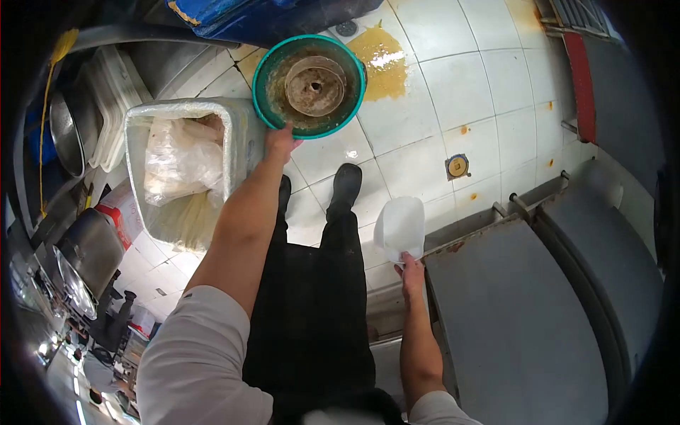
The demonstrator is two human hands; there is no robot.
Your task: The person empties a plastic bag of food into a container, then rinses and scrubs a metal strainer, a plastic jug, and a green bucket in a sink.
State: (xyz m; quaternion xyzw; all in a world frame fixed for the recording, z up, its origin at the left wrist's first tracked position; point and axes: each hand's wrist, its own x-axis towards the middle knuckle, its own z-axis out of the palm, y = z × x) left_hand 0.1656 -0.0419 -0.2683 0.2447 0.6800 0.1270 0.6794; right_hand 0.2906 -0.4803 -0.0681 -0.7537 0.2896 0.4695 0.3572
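My left hand (pixel 281 144) grips the near rim of a round green basin (pixel 260 92), its fingers closed on the edge. Inside the basin sits a round metal pan with a hole at its centre (pixel 315 86), coated with brown residue. On the right, my right hand (pixel 410 273) is closed on the near end of a white plastic scoop (pixel 400 227), held low over the tiles. Just left of the basin stands a square bin lined with clear plastic (pixel 237 152), holding a crumpled clear bag (pixel 180 159).
Yellowish liquid (pixel 382 60) lies on the white tiled floor beside the basin. A floor drain (pixel 457 166) is further right. Grey metal units (pixel 517 319) line the right side. A blue container (pixel 269 15) stands at the top. People are visible at the far lower left.
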